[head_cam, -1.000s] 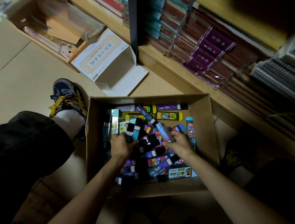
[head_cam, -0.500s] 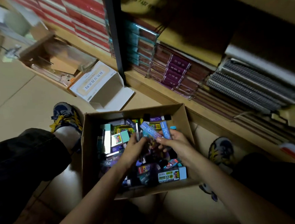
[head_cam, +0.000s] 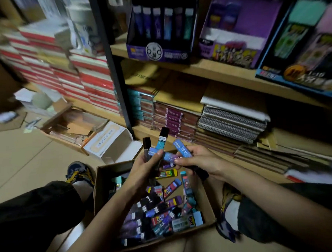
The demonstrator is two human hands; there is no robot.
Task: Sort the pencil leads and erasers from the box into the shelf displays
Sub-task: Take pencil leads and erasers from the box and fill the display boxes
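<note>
Cardboard walls of the box (head_cam: 99,186) hide some packs along its left side, and both arms cover part of the pile. The far left is blurry, so the red and white stacks (head_cam: 79,72) are hard to read. On the far right, a blue display (head_cam: 300,76) is cut off by the edge.

The left hand (head_cam: 144,168) grips a bunch of lead cases (head_cam: 163,140) that stick up like a fan; I cannot count them. The right hand (head_cam: 199,160) pinches a blue case (head_cam: 182,149). A dark thing under its palm is too dim to name. Both hands are close together, just above the far end of the box.

Inside the box lie many small packs (head_cam: 161,208) in a jumble: purple, black, red and teal. A yellow pack (head_cam: 168,173) lies near the far wall. Up on the shelf (head_cam: 212,69), a purple display (head_cam: 158,52) holds a row of upright cases.
</note>
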